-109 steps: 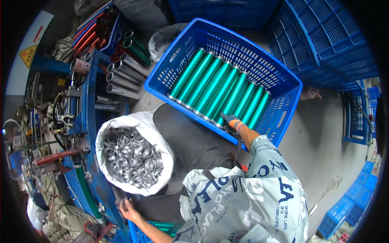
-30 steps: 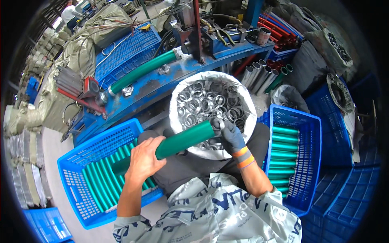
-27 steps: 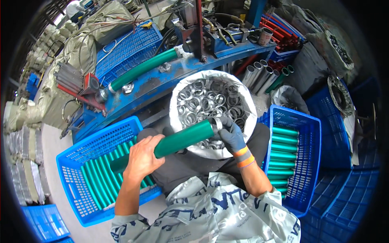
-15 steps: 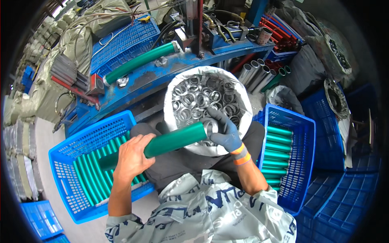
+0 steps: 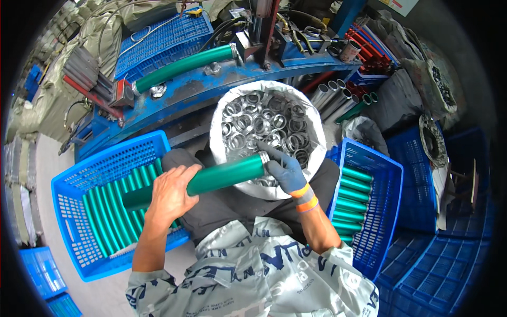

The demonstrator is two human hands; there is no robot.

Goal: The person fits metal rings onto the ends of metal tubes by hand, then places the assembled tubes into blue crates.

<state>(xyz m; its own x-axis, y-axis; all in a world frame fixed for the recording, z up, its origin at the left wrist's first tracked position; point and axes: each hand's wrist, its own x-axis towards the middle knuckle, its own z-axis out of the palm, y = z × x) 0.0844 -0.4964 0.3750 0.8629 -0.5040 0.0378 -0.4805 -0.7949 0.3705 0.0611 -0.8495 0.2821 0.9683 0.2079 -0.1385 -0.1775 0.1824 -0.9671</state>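
My bare left hand [image 5: 173, 193] is wrapped round a green metal tube [image 5: 227, 178], held slantwise over my lap with its right end higher. At that end sits a silver metal ring [image 5: 264, 157], flush against the tube's mouth. My right hand [image 5: 287, 173], in a blue-grey glove with an orange-banded cuff, has its thumb and fingers closed about this ring. Below and beyond them stands a white sack [image 5: 215, 132] filled with loose silver rings [image 5: 259, 124].
Blue crates flank my legs: the left crate [image 5: 68, 232] and right crate [image 5: 388, 211] both hold green tubes. Ahead, a blue metal bench [image 5: 185, 95] carries another green tube [image 5: 185, 67] and a machine. Bare metal pipes [image 5: 335, 100] lean at its right.
The ring has gone from tilted between my gloved fingers to sitting squarely at the tube's end. My left hand keeps its hold on the tube. The whole view has shifted slightly.
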